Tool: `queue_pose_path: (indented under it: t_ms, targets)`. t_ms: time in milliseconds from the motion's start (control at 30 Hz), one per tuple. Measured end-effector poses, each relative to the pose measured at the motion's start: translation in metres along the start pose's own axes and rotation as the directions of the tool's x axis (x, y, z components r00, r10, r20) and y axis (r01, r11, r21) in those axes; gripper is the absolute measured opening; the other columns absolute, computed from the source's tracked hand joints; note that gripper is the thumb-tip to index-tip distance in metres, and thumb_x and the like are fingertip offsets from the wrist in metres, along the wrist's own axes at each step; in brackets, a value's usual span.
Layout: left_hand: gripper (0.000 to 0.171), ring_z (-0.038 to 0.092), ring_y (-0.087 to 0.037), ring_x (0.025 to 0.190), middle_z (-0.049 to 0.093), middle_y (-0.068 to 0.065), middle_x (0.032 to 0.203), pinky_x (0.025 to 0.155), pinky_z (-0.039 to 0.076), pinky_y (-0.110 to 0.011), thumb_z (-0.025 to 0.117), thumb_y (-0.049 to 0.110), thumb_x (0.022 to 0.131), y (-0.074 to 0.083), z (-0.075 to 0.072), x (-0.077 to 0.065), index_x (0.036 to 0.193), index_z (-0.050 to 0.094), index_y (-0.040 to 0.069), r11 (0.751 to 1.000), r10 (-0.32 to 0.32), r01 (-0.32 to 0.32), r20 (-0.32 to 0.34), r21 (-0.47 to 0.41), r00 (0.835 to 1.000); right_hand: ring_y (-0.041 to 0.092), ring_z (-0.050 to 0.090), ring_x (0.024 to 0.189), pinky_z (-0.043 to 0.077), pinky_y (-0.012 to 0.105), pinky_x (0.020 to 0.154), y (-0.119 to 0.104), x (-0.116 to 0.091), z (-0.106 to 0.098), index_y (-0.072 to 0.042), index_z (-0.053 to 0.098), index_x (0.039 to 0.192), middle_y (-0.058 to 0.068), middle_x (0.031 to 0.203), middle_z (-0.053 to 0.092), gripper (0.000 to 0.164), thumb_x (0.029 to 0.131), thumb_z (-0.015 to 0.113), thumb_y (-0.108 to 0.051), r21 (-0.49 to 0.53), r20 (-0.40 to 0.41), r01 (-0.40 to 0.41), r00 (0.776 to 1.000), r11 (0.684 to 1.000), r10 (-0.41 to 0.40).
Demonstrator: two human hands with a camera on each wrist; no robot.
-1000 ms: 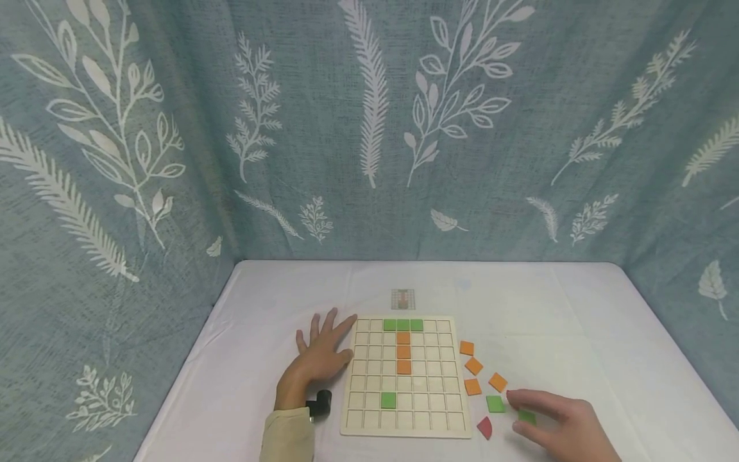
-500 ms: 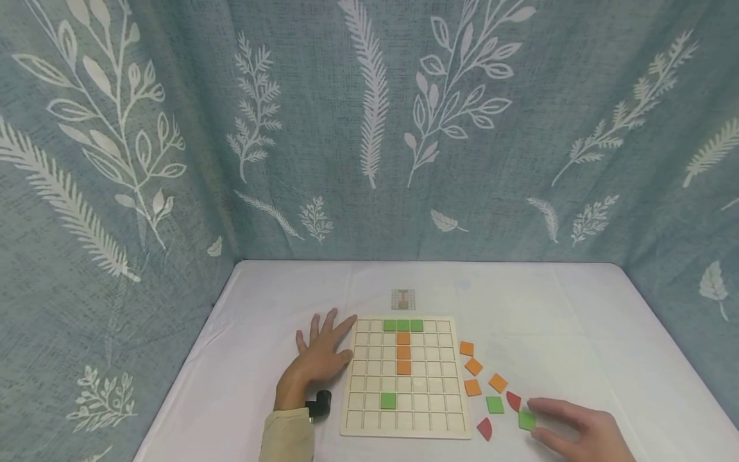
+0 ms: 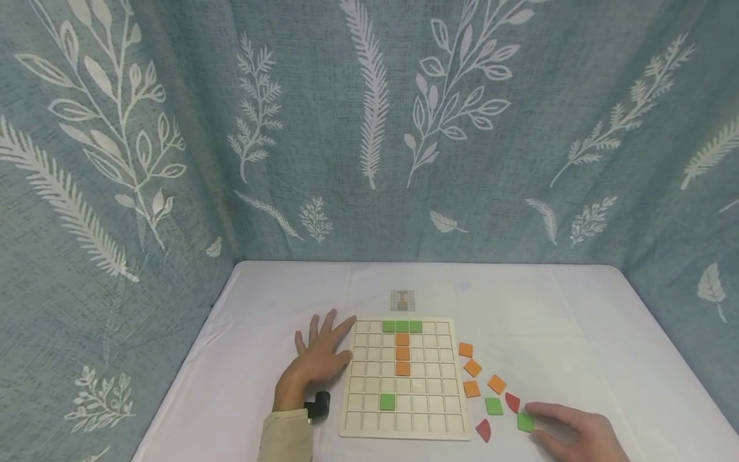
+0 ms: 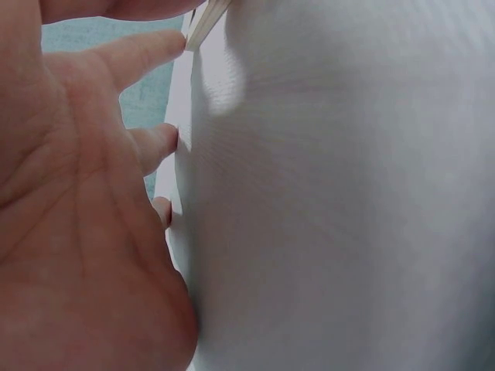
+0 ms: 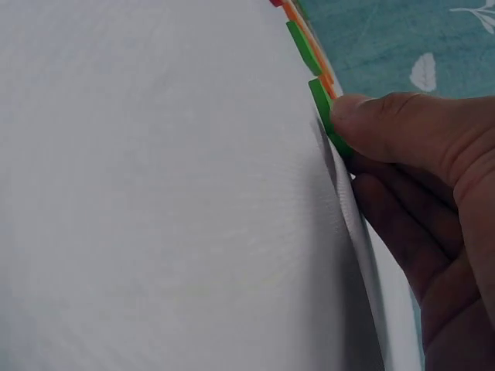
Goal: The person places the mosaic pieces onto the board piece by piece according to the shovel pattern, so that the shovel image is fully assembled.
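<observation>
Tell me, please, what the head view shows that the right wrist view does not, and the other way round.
Of the two, only the head view shows the wooden board holding green tiles and orange tiles, the small gridded card beyond it, and the left grip at its edge.

Only the right wrist view shows the lower fingers, which the head view hides.

Both show the right grip at a loose green tile, plus another green tile, orange and red pieces, the white table and the leaf-print curtain.
</observation>
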State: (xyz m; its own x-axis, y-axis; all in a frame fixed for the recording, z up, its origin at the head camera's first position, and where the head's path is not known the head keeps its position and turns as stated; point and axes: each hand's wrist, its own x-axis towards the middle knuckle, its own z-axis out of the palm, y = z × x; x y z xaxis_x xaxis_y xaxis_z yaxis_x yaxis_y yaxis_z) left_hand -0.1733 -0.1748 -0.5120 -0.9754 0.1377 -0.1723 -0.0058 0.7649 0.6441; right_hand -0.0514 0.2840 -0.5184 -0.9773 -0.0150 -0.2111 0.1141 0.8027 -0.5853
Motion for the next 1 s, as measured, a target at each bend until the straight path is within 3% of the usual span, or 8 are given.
queue_pose_path:
  t_ms: [200,467,767,867,1000]
  targets:
    - [0.075,-0.005,-0.054,0.168,0.016,-0.026,0.182,0.127,-0.015,-0.081,0.064,0.017,0.093,-0.005,0.003,0.0,0.167,0.048,0.017,1.0,0.011,-0.011,-0.014,-0.002,1.0,0.011,0.075,0.117,0.065,0.036,0.099,-0.002,-0.002,0.004,-0.024,0.083,0.124,-0.009,0.123,0.082,0.04,0.085,0.093,-0.022,-0.008,-0.012,0.008,1.0,1.0,-0.008]
    - [0.075,-0.006,-0.054,0.169,0.015,-0.025,0.182,0.127,-0.015,-0.08,0.063,0.017,0.094,-0.001,-0.001,-0.003,0.167,0.048,0.018,1.0,0.014,-0.014,0.001,-0.022,1.0,0.001,0.076,0.108,0.064,0.028,0.094,-0.001,-0.005,0.009,-0.029,0.084,0.113,-0.017,0.11,0.083,0.034,0.084,0.093,-0.016,-0.043,-0.11,0.086,0.99,0.995,-0.09]
    - [0.075,-0.005,-0.054,0.168,0.015,-0.024,0.182,0.126,-0.014,-0.081,0.066,0.016,0.094,0.006,-0.006,-0.004,0.167,0.049,0.018,1.0,-0.001,0.001,0.017,-0.014,1.0,0.012,0.074,0.12,0.065,0.036,0.099,-0.003,-0.005,0.002,-0.025,0.082,0.125,-0.01,0.125,0.081,0.042,0.085,0.094,-0.026,-0.015,0.004,-0.032,0.999,0.999,0.032]
    - [0.075,-0.005,-0.055,0.168,0.016,-0.025,0.182,0.126,-0.014,-0.081,0.066,0.016,0.093,0.007,-0.006,-0.004,0.166,0.049,0.018,1.0,0.002,-0.002,0.017,-0.017,1.0,0.011,0.074,0.118,0.065,0.037,0.098,-0.003,-0.005,0.002,-0.026,0.082,0.126,-0.011,0.124,0.081,0.043,0.085,0.094,-0.028,-0.029,0.013,-0.039,0.999,0.999,0.039]
    - [0.075,-0.006,-0.053,0.169,0.015,-0.024,0.183,0.127,-0.014,-0.08,0.065,0.016,0.094,0.007,-0.007,-0.005,0.167,0.048,0.019,1.0,-0.005,0.005,0.019,-0.014,1.0,0.006,0.075,0.115,0.065,0.032,0.096,-0.003,-0.006,0.003,-0.027,0.082,0.122,-0.014,0.119,0.082,0.037,0.087,0.092,-0.024,-0.04,-0.024,0.023,0.999,0.999,-0.024]
